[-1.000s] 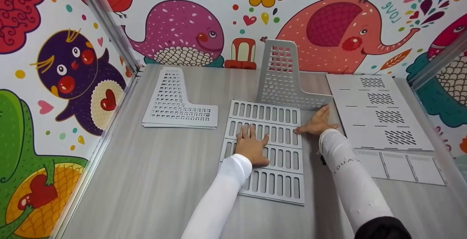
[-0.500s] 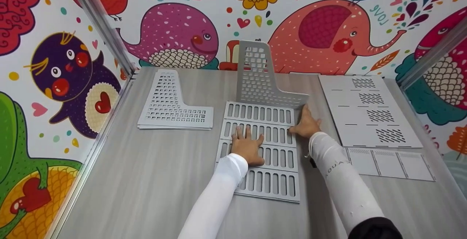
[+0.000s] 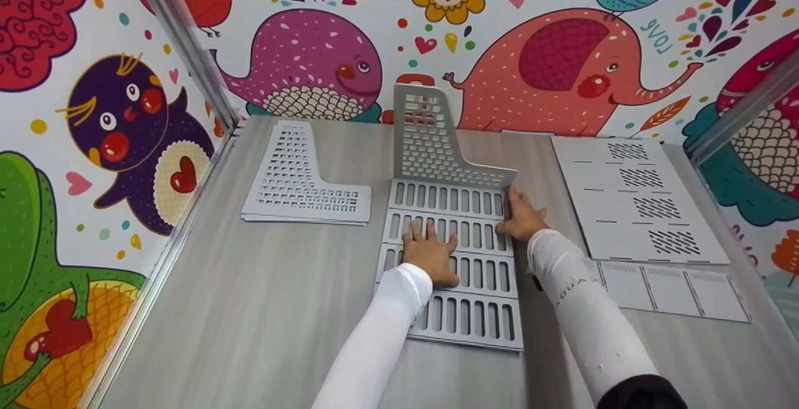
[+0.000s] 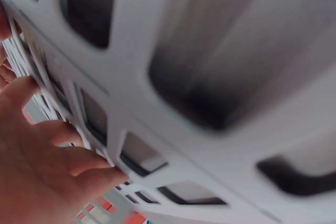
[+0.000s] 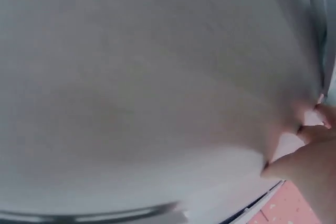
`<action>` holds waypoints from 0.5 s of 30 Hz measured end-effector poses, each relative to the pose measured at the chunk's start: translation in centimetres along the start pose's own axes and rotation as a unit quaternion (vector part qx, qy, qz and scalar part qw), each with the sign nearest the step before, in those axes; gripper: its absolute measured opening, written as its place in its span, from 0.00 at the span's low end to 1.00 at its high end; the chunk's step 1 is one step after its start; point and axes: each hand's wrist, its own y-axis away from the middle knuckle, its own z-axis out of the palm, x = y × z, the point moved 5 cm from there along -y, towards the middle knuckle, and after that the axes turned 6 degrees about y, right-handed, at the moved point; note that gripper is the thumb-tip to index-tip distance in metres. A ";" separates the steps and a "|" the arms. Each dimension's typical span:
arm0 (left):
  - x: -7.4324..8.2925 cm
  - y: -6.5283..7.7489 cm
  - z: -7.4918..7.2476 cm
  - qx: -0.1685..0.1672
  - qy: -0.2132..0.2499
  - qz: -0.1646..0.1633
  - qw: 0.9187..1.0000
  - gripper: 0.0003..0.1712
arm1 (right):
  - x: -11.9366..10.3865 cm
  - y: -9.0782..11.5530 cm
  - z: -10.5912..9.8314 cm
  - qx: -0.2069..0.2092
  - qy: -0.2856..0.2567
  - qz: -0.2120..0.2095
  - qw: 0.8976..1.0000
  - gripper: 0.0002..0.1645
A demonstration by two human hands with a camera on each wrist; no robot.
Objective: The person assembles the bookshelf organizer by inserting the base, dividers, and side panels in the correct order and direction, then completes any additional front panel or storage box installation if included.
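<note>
My left hand [image 3: 431, 260] rests with fingers spread on a grey slotted panel [image 3: 474, 294], which lies on the table in front of me. Its fingertips touch the panel [image 4: 134, 51] in the left wrist view. Behind that panel's far edge stands a grey L-shaped perforated panel [image 3: 437, 153], upright. My right hand [image 3: 525, 216] is at its lower right corner, the index finger pointing up to it and the thumb against the slotted panel's right edge. In the right wrist view the right hand's fingertips [image 5: 268, 170] touch a smooth grey surface.
Flat L-shaped perforated panels [image 3: 299, 175] lie stacked at the left. At the right lie a large white panel [image 3: 599, 203] with slot patterns and a smaller divided panel [image 3: 677, 290]. Cartoon-printed walls [image 3: 509, 65] border the table at the back and sides.
The upright L-shaped panel has slid left, lining up with the slotted panel's far edge. My right hand has moved left with it. The left hand stays on the slotted panel.
</note>
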 end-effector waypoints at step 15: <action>-0.4 0.2 -0.2 0.005 -0.010 -0.004 1.000 0.49 | -0.4 0.6 0.8 -0.034 0.015 -0.051 0.998 0.55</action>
